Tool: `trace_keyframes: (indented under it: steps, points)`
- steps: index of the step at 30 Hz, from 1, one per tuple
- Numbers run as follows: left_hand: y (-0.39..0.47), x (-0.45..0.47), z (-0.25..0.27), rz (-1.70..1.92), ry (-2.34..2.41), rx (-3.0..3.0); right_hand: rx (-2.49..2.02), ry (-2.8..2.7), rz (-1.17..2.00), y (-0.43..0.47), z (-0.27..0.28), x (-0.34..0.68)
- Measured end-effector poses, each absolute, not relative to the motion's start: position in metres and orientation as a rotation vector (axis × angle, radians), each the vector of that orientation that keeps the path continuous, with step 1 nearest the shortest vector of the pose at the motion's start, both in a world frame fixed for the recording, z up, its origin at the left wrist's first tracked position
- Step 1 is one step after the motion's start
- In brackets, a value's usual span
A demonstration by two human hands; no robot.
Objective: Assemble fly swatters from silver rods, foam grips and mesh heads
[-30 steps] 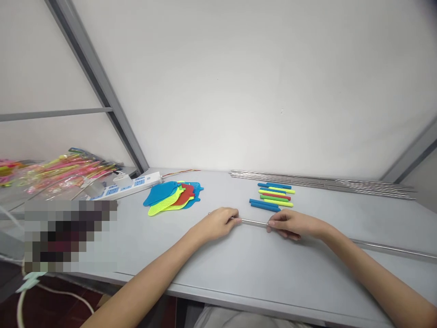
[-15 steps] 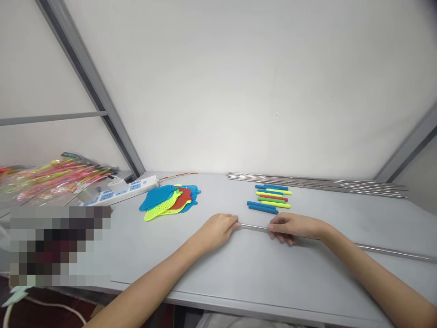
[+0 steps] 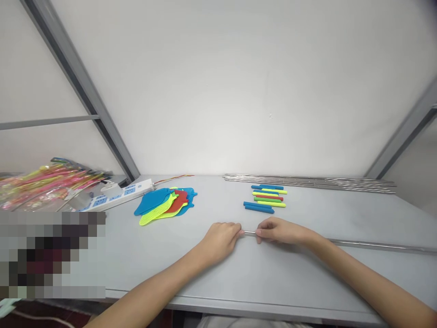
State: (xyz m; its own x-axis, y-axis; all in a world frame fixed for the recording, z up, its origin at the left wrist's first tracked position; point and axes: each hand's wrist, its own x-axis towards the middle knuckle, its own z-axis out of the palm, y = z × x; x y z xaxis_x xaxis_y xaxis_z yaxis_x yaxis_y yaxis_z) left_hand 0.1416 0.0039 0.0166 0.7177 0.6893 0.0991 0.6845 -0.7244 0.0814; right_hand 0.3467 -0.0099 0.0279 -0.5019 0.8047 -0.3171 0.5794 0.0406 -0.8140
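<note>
A thin metal rod (image 3: 375, 246) runs sideways low over the grey table, its far end leaving the picture at the right. My left hand (image 3: 223, 239) is closed round the rod's left end, fingers wrapped and knuckles up. Just to the right, my right hand (image 3: 275, 231) pinches the same rod between thumb and fingers, with a short bare stretch of metal showing between the two hands. Behind them lie several coloured plastic handles (image 3: 268, 199) in blue, yellow, green and red. Flyswatter heads (image 3: 164, 206) in blue, yellow and red are piled to the left.
More metal rods (image 3: 307, 182) lie along the back wall. A white power strip (image 3: 118, 196) with plugs stands at the left, beside plastic-wrapped colourful sticks (image 3: 58, 182). The table's front edge (image 3: 239, 306) runs close to my body. Grey frame posts (image 3: 399, 132) rise at both sides.
My right hand has slid left along the rod, closer to my left hand, and the gap between them is shorter. The whole view has shifted slightly.
</note>
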Motion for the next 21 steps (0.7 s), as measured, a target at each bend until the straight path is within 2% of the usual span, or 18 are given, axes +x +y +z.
trace_keyframes:
  steps: [21]
  points:
    - [-0.012,0.149,0.011,0.156,1.214,2.878,-1.361,-2.076,1.594,-0.013,0.027,0.347]
